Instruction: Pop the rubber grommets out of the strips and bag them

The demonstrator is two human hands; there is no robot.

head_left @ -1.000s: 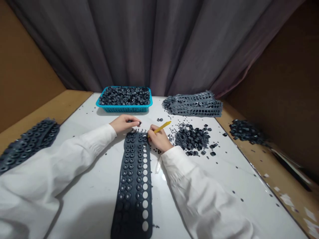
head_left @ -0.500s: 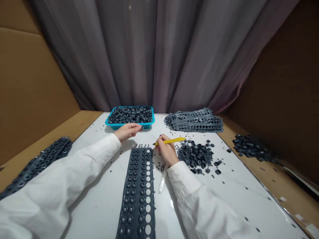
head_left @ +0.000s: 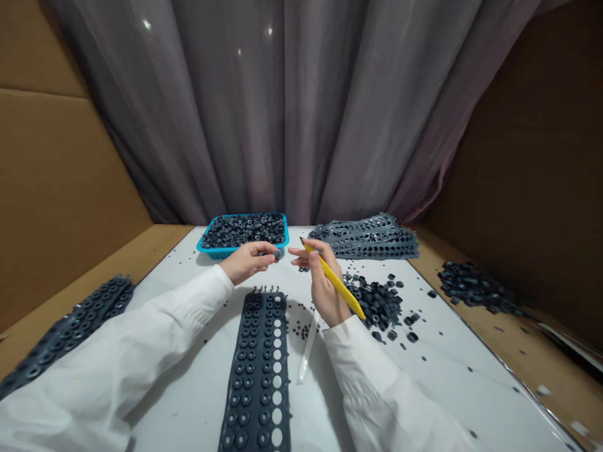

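Observation:
My left hand (head_left: 249, 262) is in front of the blue basket, pinching a small dark rubber piece (head_left: 277, 255) between thumb and fingertips. Facing it across a narrow gap, my right hand (head_left: 326, 282) holds a yellow pen-shaped tool (head_left: 340, 290), its dark tip pointing up and to the left. Below both hands lies a dark moulded rubber sheet (head_left: 259, 370) with rows of raised rings; its right-hand column is mostly open holes showing white table. Heaped small rubber parts fill the blue basket (head_left: 217, 253).
Loose dark parts (head_left: 381, 302) are piled to the right. Punched-out sheets (head_left: 372, 237) lie stacked at the back right. More ringed sheets (head_left: 89, 320) rest on the left, and another heap (head_left: 475, 287) on the right ledge. A clear strip (head_left: 307, 355) lies beside the sheet.
My right hand has lifted off the sheet's far end toward my left hand, and the tool has swung tip-up. My left hand has drawn slightly toward it with the small piece. The view has tilted slightly upward.

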